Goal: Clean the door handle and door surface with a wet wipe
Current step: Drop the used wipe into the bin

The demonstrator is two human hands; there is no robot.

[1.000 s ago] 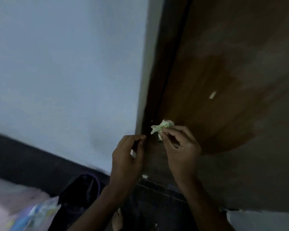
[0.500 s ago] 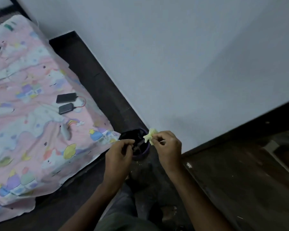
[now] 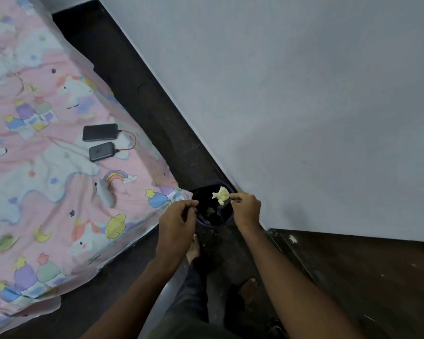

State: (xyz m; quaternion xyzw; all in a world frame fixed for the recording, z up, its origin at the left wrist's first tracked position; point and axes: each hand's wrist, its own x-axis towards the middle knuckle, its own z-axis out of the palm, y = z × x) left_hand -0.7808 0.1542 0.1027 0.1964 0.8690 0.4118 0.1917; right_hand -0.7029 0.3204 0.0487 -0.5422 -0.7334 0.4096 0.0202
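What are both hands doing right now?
Left hand: fingers pinched shut; anything held cannot be told.
Right hand: pinching a crumpled pale yellow wipe above a dark round bin.

You're looking at a crumpled, soft papery wet wipe [image 3: 220, 195], pale yellow and matt. To your left, the printed sheet [image 3: 47, 167] is wrinkled cloth. On it, two dark devices [image 3: 101, 140] look like smooth plastic with a slight sheen. The wall [image 3: 304, 94] reads as flat, matt paint, and the dark floor [image 3: 377, 277] looks scuffed and speckled.
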